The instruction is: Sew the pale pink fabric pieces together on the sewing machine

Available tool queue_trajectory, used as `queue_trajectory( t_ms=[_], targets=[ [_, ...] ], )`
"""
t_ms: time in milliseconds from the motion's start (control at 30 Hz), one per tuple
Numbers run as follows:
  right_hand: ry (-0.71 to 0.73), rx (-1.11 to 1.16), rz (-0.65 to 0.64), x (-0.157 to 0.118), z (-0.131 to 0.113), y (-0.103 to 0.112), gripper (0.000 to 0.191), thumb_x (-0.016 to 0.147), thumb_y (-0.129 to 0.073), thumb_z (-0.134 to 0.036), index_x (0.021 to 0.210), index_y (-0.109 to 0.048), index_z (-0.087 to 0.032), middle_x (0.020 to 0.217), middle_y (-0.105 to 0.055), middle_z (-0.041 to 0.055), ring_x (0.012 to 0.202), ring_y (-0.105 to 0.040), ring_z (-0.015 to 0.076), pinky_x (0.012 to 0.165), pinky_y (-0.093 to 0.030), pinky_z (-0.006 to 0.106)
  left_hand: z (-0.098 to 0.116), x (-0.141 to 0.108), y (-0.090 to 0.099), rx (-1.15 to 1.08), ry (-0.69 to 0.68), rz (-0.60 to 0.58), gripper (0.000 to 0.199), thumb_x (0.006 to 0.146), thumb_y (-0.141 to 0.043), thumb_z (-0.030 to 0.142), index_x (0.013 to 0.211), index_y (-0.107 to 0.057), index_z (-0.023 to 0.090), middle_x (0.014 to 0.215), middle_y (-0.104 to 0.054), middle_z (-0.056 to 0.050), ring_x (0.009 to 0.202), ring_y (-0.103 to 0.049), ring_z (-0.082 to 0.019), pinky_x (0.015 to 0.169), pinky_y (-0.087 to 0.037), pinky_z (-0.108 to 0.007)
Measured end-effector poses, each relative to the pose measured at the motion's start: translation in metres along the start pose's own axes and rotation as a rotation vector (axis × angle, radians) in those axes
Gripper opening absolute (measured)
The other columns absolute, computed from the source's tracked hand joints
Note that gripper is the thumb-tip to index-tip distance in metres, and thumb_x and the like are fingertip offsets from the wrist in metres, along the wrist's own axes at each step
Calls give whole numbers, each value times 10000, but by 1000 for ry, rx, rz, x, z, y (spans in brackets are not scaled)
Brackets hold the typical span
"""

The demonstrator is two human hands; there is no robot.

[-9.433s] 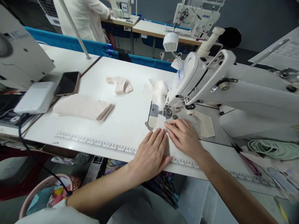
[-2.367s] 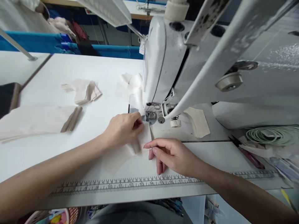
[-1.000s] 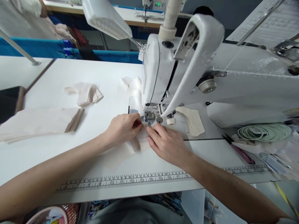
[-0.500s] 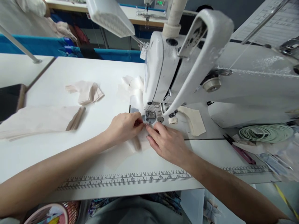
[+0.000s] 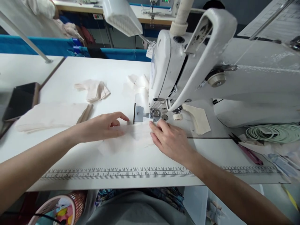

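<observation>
A thin, pale piece of fabric (image 5: 136, 134) lies in front of the sewing machine (image 5: 161, 72), its upper edge close to the presser foot (image 5: 152, 114). My right hand (image 5: 170, 140) has bent fingers pressed together on the fabric's right part, just below the foot. At the left end of the same fabric is my left hand (image 5: 103, 126), thumb and fingers apart, the lower fingers over the cloth. Whether they touch it I cannot tell. Behind the foot, more pale fabric (image 5: 140, 82) lies crumpled against the machine. A cream curved piece (image 5: 198, 120) rests on the machine bed.
Stacked fabric pieces (image 5: 53, 115) and a smaller stack (image 5: 93, 90) lie to the left, near a dark phone (image 5: 22, 100). Right of the machine are scissors (image 5: 248, 151) and a pale green coil (image 5: 272, 132). A ruler tape (image 5: 126, 172) runs along the front edge. Below stands a basket (image 5: 77, 203).
My left hand has left the presser foot, moving left and spreading its fingers. The fabric now lies flatter between my hands. My right hand stays near the foot; the view has shifted slightly.
</observation>
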State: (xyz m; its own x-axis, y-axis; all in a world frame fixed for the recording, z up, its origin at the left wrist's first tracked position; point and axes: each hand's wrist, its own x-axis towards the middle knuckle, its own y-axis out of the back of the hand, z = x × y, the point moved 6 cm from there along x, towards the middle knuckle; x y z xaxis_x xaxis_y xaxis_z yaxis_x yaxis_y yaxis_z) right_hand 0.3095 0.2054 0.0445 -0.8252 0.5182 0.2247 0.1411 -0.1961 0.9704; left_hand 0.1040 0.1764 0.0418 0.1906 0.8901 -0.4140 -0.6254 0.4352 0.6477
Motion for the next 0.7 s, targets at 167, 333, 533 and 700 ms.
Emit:
queue_trajectory(
  t_ms=[167, 333, 533, 700],
  targets=[
    [12, 117, -33, 1, 9, -2, 365, 1024, -386, -227, 1315, -590, -143, 947, -615, 52, 645, -535, 122, 501, -348, 273, -3, -27, 5, 370, -44, 243, 458, 883, -521, 536, 1239, -558, 251, 645, -636, 22, 473, -511, -149, 437, -299, -251],
    [23, 199, -137, 1, 16, -7, 408, 982, -408, -161, 1369, -537, -158, 969, -599, 53, 688, -540, 134, 486, -324, 268, 41, -57, -18, 636, -352, 586, 203, 968, -479, 323, 1051, -628, 213, 912, -685, -36, 741, -637, -182, 507, -403, -254],
    [19, 167, -141, 0, 16, -8, 453, 938, -415, -122, 1374, -531, -164, 985, -593, 51, 702, -543, 145, 498, -334, 279, 53, -59, -47, 632, -516, 506, 147, 957, -481, 177, 1020, -613, 160, 934, -659, -56, 798, -616, -187, 629, -477, -299],
    [15, 152, -141, 0, 15, -9, 468, 911, -439, -109, 1366, -536, -166, 1001, -591, 52, 708, -541, 143, 508, -333, 283, 47, -59, -47, 606, -504, 482, 147, 955, -447, 132, 969, -594, 131, 929, -630, -74, 798, -601, -187, 633, -478, -302]
  ],
)
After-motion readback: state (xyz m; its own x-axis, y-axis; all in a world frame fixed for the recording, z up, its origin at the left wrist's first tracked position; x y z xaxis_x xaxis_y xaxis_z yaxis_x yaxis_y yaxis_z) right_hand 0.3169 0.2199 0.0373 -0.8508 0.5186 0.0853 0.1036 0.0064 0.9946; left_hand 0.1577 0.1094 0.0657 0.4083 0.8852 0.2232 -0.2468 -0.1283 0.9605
